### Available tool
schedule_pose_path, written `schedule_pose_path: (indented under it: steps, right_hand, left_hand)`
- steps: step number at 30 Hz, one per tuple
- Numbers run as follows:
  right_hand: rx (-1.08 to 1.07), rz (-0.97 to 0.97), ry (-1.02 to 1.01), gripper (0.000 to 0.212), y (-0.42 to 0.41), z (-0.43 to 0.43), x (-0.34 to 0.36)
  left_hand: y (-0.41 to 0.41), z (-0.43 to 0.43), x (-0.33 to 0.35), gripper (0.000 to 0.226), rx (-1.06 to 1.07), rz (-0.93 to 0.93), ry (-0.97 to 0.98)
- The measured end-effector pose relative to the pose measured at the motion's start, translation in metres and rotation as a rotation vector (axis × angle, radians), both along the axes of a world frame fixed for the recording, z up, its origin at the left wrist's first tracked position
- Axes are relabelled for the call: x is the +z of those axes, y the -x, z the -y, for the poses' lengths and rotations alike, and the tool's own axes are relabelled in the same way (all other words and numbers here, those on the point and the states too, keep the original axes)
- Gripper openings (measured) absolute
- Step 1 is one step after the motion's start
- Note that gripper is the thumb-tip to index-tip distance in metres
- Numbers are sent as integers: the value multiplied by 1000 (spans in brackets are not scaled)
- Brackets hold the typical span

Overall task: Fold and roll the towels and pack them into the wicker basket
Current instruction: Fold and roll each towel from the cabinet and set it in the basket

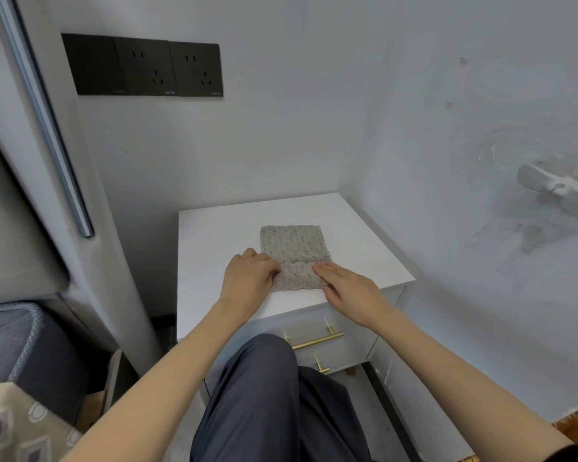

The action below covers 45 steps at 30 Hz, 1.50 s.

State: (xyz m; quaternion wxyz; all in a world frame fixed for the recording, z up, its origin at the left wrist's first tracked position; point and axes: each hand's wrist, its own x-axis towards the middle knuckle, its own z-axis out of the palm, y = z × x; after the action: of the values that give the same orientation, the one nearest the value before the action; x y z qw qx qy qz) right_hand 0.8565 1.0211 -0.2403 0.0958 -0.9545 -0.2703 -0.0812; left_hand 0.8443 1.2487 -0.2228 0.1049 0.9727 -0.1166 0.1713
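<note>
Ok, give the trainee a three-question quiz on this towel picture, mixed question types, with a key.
1. True or false: the grey textured towel lies on the white cabinet top.
2. Which end of the towel is being rolled? A) the far end B) the near end C) neither
3. Fill in: the wicker basket is ___ in this view.

Key
1. True.
2. B: the left hand and the right hand press on a rolled-up portion at the near end; the far part lies flat.
3. Not visible.
</note>
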Motion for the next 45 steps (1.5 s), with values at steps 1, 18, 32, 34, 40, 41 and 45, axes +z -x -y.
schedule_pose_path:
  steps: [1,18,32,34,40,41,45]
  right_hand:
    - [4,-23,8,47,-2,2,2]
    - [-125,-390,-477,19,-17,9,26]
    - [-525,-374,-543,33,-20,-7,17]
    - [-589,-317,-513,33,-20,-11,14]
    - [-410,125,-246,25,-12,-25,19]
    - [-290,198,-227,29,-10,-31,21]
    - [-6,215,-144,34,4,-54,17]
  left_hand:
    - [1,0,-1,28,-6,-11,-15]
    - [1,-16,-6,27,27,-258,262]
    - [-12,-6,-13,38,244,-348,462]
    - [-14,-5,-14,39,276,-357,470]
    - [-19,-2,-13,36,324,-382,384]
    - [-19,-1,-13,37,323,-388,378]
    - [-19,-2,-10,39,329,-405,372]
